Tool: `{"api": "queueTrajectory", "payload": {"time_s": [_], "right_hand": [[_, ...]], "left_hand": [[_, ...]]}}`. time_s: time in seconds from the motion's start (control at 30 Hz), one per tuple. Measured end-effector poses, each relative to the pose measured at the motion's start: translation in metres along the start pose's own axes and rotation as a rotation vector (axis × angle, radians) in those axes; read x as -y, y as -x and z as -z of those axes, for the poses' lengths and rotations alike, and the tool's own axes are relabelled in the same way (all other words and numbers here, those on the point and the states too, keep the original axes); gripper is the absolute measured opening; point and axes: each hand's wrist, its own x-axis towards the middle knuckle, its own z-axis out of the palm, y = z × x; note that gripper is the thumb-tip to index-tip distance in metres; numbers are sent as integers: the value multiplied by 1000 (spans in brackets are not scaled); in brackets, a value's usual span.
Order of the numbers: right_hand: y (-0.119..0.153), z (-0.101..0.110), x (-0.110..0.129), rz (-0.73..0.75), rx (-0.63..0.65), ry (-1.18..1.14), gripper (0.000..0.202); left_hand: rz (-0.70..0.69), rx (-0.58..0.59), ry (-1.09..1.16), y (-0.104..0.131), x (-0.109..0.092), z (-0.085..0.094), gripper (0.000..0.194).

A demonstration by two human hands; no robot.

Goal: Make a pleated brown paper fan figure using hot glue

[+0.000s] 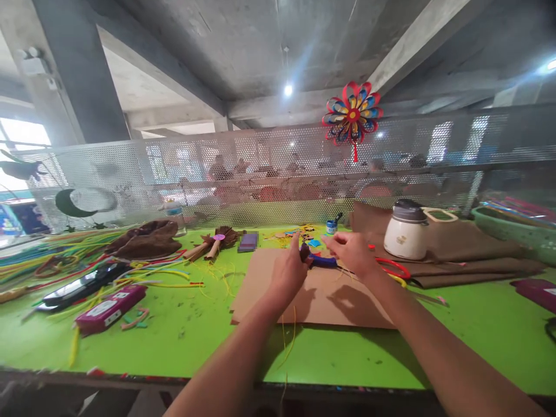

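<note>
My left hand [289,269] is over a brown cardboard sheet [260,289], fingers curled and the index finger pointing up. A small dark piece [304,251] shows at its fingertips; its kind is unclear. My right hand [354,252] is a little to the right, thumb and forefinger pinched together; whatever is between them is too small to make out. Between the hands lies a tool with a blue handle [324,262], partly hidden by my left hand. Behind it are a light-blue scrap [315,243] and many small yellow and coloured bits [286,233].
Left are a purple box-shaped device [110,310], a black phone-like object [82,286], coloured strands [169,273] and a brown paper bundle [217,240]. Right stand a white jug [406,231], folded brown material [469,269] and a green basket [512,231]. A mesh partition [260,174] closes the back.
</note>
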Motion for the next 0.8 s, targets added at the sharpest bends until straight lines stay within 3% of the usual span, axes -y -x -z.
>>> {"api": "queueTrajectory", "payload": {"time_s": [0.03, 0.1, 0.2, 0.37, 0.53, 0.73, 0.8], "right_hand": [[0, -1, 2, 52, 3, -12, 28], [2, -3, 5, 107, 128, -36, 21], [6, -5, 8, 161, 296, -30, 36], [6, -2, 6, 214, 402, 8, 21], [0, 10, 6, 236, 290, 32, 11], [-15, 38, -5, 61, 230, -120, 17], [-19, 46, -14, 12, 226, -203, 19]], "left_hand": [[-18, -8, -39, 2, -3, 2, 58], [-42, -6, -92, 7, -11, 9, 53], [-95, 9, -136, 12, -21, 15, 50], [-119, 2, -80, 10, -20, 10, 53], [-156, 61, -133, 5, -11, 13, 47], [-147, 63, -151, -7, -3, 29, 42], [-89, 127, -88, -9, -4, 32, 38]]}}
